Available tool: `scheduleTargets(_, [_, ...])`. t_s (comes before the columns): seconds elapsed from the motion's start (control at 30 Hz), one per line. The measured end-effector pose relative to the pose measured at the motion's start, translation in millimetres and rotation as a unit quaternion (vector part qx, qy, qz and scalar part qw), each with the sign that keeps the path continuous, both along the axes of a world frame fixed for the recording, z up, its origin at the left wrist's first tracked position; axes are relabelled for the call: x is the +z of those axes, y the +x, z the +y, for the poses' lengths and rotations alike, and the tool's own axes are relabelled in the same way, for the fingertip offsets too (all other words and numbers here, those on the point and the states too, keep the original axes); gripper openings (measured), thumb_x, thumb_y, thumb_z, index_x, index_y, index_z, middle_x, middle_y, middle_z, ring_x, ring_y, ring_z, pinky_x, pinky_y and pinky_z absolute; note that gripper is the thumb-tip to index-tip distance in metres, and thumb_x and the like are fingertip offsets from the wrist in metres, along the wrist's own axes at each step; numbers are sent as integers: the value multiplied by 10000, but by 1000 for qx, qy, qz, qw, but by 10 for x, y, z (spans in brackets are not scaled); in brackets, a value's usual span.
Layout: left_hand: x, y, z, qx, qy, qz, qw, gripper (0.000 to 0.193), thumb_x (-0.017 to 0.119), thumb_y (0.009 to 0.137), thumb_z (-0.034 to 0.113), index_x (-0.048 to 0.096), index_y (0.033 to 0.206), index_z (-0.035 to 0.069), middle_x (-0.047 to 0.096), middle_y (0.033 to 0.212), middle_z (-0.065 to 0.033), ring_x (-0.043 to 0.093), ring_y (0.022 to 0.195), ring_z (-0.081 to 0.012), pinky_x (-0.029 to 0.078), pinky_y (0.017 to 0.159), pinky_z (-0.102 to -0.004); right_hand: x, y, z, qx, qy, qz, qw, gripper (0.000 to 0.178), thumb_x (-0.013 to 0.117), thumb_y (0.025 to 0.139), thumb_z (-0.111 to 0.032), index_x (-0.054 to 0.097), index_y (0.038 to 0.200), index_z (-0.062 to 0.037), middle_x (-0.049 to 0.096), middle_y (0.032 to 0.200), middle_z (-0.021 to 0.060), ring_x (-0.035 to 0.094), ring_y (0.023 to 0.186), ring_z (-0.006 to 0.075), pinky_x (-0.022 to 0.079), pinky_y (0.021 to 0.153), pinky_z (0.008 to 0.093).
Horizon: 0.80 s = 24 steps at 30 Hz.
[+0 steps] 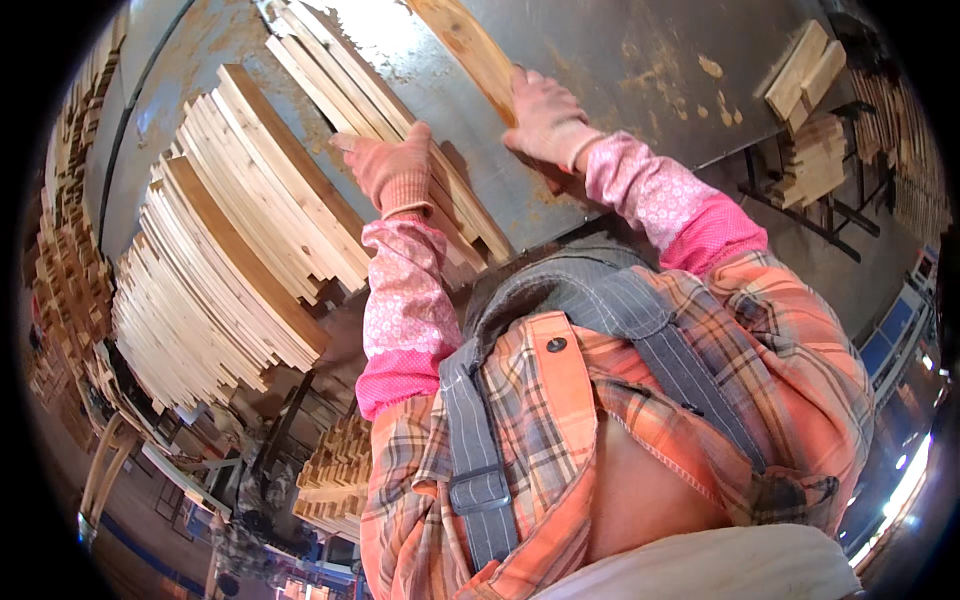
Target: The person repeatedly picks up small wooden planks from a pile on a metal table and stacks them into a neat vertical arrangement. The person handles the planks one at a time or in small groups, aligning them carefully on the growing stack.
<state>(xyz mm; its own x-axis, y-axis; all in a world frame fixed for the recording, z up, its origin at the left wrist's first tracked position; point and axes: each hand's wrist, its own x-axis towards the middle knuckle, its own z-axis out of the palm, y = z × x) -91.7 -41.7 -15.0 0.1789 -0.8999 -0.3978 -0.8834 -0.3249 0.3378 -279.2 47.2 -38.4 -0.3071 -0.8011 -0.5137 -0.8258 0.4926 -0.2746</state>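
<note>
My left hand [390, 172], in a light knit glove, lies across a narrow row of pale wooden strips [335, 75] on the metal table. Its fingers reach over the row's left side and its thumb is at the right side, so the hand grips the strips. My right hand [548, 117], also gloved, holds the right edge of a darker, yellowish wooden board [465, 48]. This board lies apart from the row, slanting away to the upper left. The fingertips of both hands are partly hidden.
Left of my left hand lie wider rows of pale strips [215, 265] on the metal table [620, 60], their near ends overhanging its edge. Two short wood pieces [803, 75] sit at the right corner. More wood is stacked on a stand [815, 165] and at far left [70, 240].
</note>
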Motion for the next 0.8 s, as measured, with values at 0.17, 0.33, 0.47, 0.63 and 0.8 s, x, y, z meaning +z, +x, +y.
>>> scheduleTargets(0.17, [-153,142,-16,-16,-32,-11,999,1332,890,695,461,96,1595,-118,463,1477,-330,542,1329,-435,475,1115,-449,76,-103,-380,-40,-41,-292,955,735,782,789,-250,522,1439,-28,679,1179,183,660,1053,295,534,929,402])
scheduleTargets(0.33, [-111,263,-180,-4,20,76,997,1358,900,694,520,108,1583,-133,437,1492,-329,517,1354,-437,463,1132,-446,65,332,-396,91,43,-382,919,615,739,791,-242,607,1367,-72,736,960,119,645,797,235,531,753,381])
scheduleTargets(0.47, [23,41,-19,-12,-20,-13,1000,1381,920,663,514,112,1587,-120,391,1527,-311,475,1392,-437,441,1158,-433,70,521,-365,101,34,-349,931,572,743,782,-301,653,1284,-43,743,1088,182,705,1006,323,539,897,405])
scheduleTargets(0.63, [250,-190,-150,-3,51,-77,996,1268,888,678,434,181,1587,-97,419,1500,-322,513,1350,-430,460,1130,-441,49,500,-355,79,54,-360,928,473,730,824,-270,690,1219,-13,743,1055,189,708,982,307,547,860,376])
scheduleTargets(0.8, [-16,532,-443,15,17,405,914,904,801,773,380,461,1485,-62,550,1401,-247,593,1228,-363,507,1056,-425,-30,144,-101,-311,-50,-539,781,296,696,904,-153,702,1171,-24,629,774,21,561,601,109,449,529,278])
